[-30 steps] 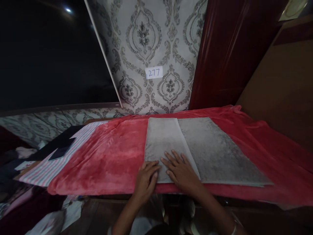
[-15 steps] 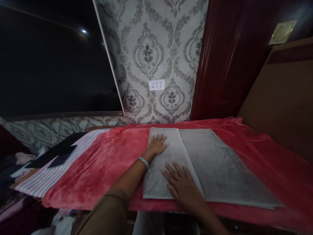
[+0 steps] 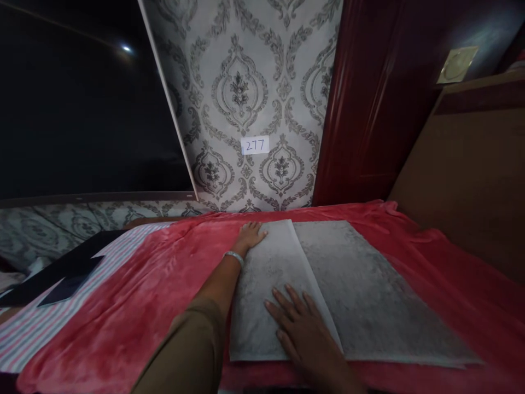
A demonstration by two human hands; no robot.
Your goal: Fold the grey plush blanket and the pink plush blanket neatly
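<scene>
A mottled grey sheet (image 3: 377, 301), whose material I cannot make out, lies on a red plush blanket (image 3: 176, 284). Its left part is folded over to the right as a flap (image 3: 266, 273), with a pale edge running down the middle. At the flap's far left corner my left hand (image 3: 251, 236) rests flat, fingers spread, a bracelet at its wrist. My right hand (image 3: 301, 325) lies palm down on the near part of the flap, close to the pale edge, with its fingers apart. Neither hand grips anything.
A striped cloth (image 3: 102, 273) with a dark flat item (image 3: 71, 282) on it lies left of the blanket. Behind stand a large black screen (image 3: 82, 109) and a patterned wall with a "277" label (image 3: 255, 145). A brown cardboard panel (image 3: 463, 175) leans at the right.
My left hand has slid left and outward to the flap's far left corner. My right hand stays at nearly the same spot on the flap. The camera view has shifted slightly.
</scene>
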